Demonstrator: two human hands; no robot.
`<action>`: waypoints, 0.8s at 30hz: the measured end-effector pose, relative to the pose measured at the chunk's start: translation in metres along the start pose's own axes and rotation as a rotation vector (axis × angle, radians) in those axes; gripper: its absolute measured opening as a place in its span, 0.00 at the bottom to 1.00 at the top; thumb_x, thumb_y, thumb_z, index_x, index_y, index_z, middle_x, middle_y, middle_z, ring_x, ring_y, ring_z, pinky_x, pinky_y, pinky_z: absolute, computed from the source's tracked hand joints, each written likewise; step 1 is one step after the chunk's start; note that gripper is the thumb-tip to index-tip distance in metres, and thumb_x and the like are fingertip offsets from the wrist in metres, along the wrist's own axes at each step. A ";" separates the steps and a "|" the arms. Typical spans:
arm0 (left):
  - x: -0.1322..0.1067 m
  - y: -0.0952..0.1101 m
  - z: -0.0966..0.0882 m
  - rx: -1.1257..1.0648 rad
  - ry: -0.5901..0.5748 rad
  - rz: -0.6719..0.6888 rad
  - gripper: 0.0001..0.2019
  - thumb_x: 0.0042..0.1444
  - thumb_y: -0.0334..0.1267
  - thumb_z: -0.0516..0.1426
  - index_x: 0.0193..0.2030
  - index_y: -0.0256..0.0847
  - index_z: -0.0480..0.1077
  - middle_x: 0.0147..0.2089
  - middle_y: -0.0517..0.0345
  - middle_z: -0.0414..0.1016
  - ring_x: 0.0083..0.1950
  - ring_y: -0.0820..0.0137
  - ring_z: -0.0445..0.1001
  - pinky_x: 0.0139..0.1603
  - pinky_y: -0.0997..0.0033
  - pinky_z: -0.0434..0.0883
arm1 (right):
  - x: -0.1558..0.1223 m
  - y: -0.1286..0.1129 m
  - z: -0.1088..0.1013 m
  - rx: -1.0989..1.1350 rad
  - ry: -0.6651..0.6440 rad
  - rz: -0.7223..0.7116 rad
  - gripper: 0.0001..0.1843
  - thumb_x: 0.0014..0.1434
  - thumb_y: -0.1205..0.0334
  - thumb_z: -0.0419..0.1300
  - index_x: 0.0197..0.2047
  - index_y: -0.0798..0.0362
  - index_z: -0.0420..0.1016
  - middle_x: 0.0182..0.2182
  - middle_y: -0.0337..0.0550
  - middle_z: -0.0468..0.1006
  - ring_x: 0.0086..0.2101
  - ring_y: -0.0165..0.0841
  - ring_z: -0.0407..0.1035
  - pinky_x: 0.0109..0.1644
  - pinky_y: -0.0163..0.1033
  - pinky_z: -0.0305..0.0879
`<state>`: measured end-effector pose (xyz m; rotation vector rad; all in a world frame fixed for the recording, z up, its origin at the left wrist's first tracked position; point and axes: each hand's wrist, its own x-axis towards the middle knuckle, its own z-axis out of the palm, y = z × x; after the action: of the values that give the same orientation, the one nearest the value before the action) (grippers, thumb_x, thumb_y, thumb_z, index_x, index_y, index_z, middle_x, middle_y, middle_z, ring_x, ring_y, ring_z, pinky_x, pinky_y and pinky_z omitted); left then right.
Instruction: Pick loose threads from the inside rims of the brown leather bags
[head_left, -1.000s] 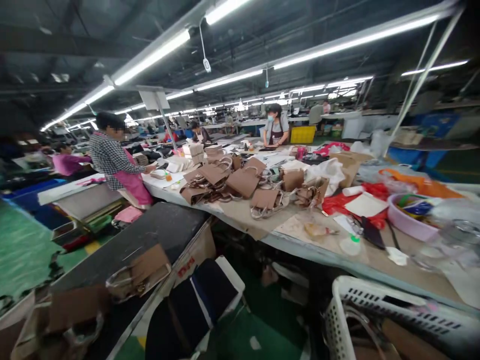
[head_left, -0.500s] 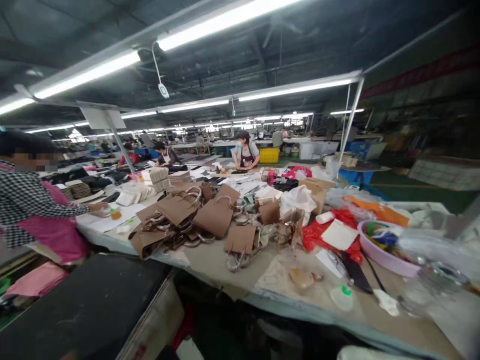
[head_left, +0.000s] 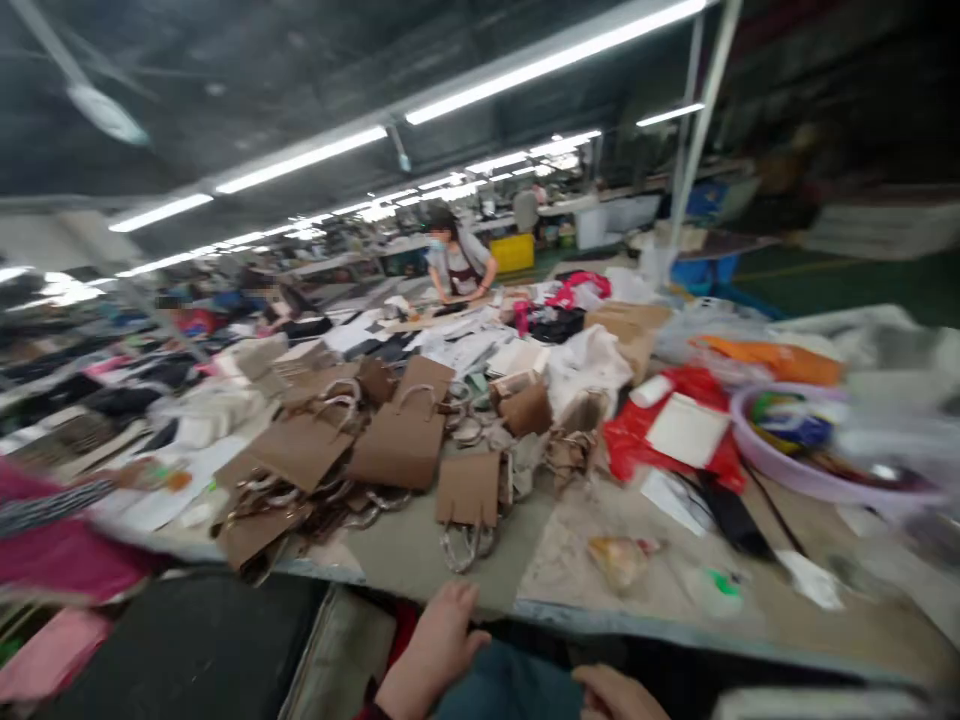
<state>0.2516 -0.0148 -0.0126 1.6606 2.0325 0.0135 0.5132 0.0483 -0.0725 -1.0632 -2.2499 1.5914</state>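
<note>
My left hand (head_left: 431,650) lies at the bottom of the view on my blue-trousered knee (head_left: 502,685), just below the table's front edge (head_left: 600,620); its fingers look loosely bent and hold nothing. My right hand (head_left: 615,693) shows only in part at the bottom edge, resting on the same knee, its fingers hidden. On the table beyond lie several brown paper bags (head_left: 397,445) with handles, heaped in a pile. The nearest bag (head_left: 469,490) lies flat, its handles toward me.
A pink basin (head_left: 817,475) with coloured bits stands at right, beside red plastic (head_left: 705,455) under a white sheet. A person in a pink apron (head_left: 52,540) works at left; another person (head_left: 457,265) stands at the far end. A black table (head_left: 187,650) lies lower left.
The view has swung right and tilted down with motion blur. My two hands and knee have come into view at the bottom. The person at left has slid toward the frame's edge.
</note>
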 end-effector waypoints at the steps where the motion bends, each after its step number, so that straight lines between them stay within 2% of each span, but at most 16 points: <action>1: 0.011 -0.003 0.002 0.029 -0.011 -0.002 0.28 0.55 0.38 0.55 0.63 0.33 0.63 0.65 0.40 0.63 0.67 0.53 0.59 0.69 0.53 0.55 | 0.004 0.004 0.004 0.042 0.021 0.032 0.12 0.63 0.58 0.60 0.48 0.53 0.73 0.45 0.45 0.75 0.43 0.36 0.71 0.48 0.47 0.70; 3: 0.035 -0.018 0.009 0.080 -0.046 0.026 0.30 0.57 0.37 0.51 0.66 0.27 0.57 0.67 0.36 0.58 0.69 0.51 0.56 0.69 0.48 0.53 | 0.021 0.011 0.013 0.130 0.107 0.107 0.16 0.54 0.68 0.65 0.48 0.54 0.75 0.38 0.42 0.78 0.40 0.36 0.72 0.50 0.46 0.68; 5: 0.064 -0.041 0.020 0.124 -0.041 0.090 0.31 0.56 0.36 0.51 0.66 0.26 0.56 0.68 0.36 0.57 0.70 0.50 0.54 0.69 0.47 0.53 | 0.051 0.018 0.023 0.225 0.235 0.191 0.21 0.52 0.72 0.60 0.49 0.54 0.76 0.36 0.42 0.79 0.35 0.34 0.73 0.44 0.40 0.70; 9: 0.118 -0.093 0.042 0.154 0.111 0.320 0.31 0.49 0.31 0.54 0.64 0.33 0.61 0.66 0.42 0.62 0.67 0.51 0.58 0.67 0.47 0.59 | 0.128 0.025 0.051 0.359 0.516 0.304 0.26 0.50 0.70 0.56 0.55 0.54 0.72 0.42 0.48 0.78 0.41 0.36 0.74 0.48 0.41 0.70; 12: 0.144 -0.123 0.047 0.110 0.078 0.490 0.37 0.44 0.24 0.53 0.65 0.35 0.58 0.63 0.43 0.66 0.65 0.52 0.62 0.64 0.49 0.64 | 0.178 0.019 0.080 0.444 0.633 0.358 0.30 0.47 0.67 0.57 0.56 0.56 0.70 0.45 0.53 0.77 0.44 0.41 0.74 0.49 0.46 0.71; 14: 0.154 -0.135 0.046 0.089 0.025 0.570 0.37 0.43 0.25 0.55 0.65 0.35 0.59 0.60 0.43 0.70 0.64 0.52 0.62 0.64 0.49 0.64 | 0.205 0.015 0.096 0.493 0.670 0.380 0.32 0.46 0.64 0.58 0.57 0.57 0.68 0.48 0.56 0.76 0.47 0.44 0.73 0.50 0.48 0.71; 16: 0.163 -0.141 0.043 0.076 0.007 0.601 0.36 0.44 0.27 0.58 0.65 0.34 0.59 0.61 0.42 0.68 0.64 0.52 0.61 0.66 0.46 0.61 | 0.229 0.010 0.105 0.523 0.683 0.376 0.34 0.46 0.60 0.57 0.58 0.57 0.67 0.49 0.56 0.76 0.49 0.44 0.72 0.52 0.49 0.69; 20: 0.185 -0.148 0.030 -0.021 -0.022 0.675 0.44 0.44 0.34 0.64 0.69 0.36 0.52 0.56 0.42 0.72 0.58 0.50 0.67 0.68 0.32 0.50 | 0.266 0.000 0.101 0.488 0.700 0.329 0.36 0.45 0.54 0.57 0.58 0.57 0.67 0.51 0.53 0.76 0.51 0.44 0.70 0.59 0.49 0.64; 22: 0.197 -0.153 0.021 -0.122 -0.002 0.645 0.35 0.51 0.39 0.63 0.66 0.42 0.58 0.54 0.45 0.72 0.55 0.54 0.70 0.64 0.35 0.57 | 0.273 -0.004 0.095 0.427 0.692 0.300 0.35 0.44 0.51 0.57 0.55 0.56 0.71 0.49 0.53 0.78 0.49 0.45 0.72 0.56 0.48 0.67; 23: 0.203 -0.157 0.015 -0.175 0.026 0.626 0.27 0.56 0.41 0.60 0.62 0.44 0.62 0.55 0.47 0.71 0.54 0.56 0.70 0.61 0.39 0.63 | 0.273 -0.004 0.092 0.388 0.678 0.303 0.33 0.43 0.49 0.58 0.52 0.55 0.74 0.43 0.53 0.80 0.45 0.48 0.74 0.51 0.49 0.71; 24: 0.209 -0.161 0.010 -0.221 0.070 0.606 0.20 0.60 0.44 0.57 0.59 0.46 0.66 0.57 0.48 0.70 0.54 0.59 0.70 0.58 0.46 0.68 | 0.270 -0.003 0.090 0.288 0.663 0.338 0.30 0.42 0.48 0.58 0.49 0.50 0.76 0.39 0.49 0.82 0.43 0.47 0.76 0.47 0.47 0.73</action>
<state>0.0829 0.1333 -0.1515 2.0759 1.4347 0.4905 0.2685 0.1550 -0.1723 -1.6379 -1.4236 1.3329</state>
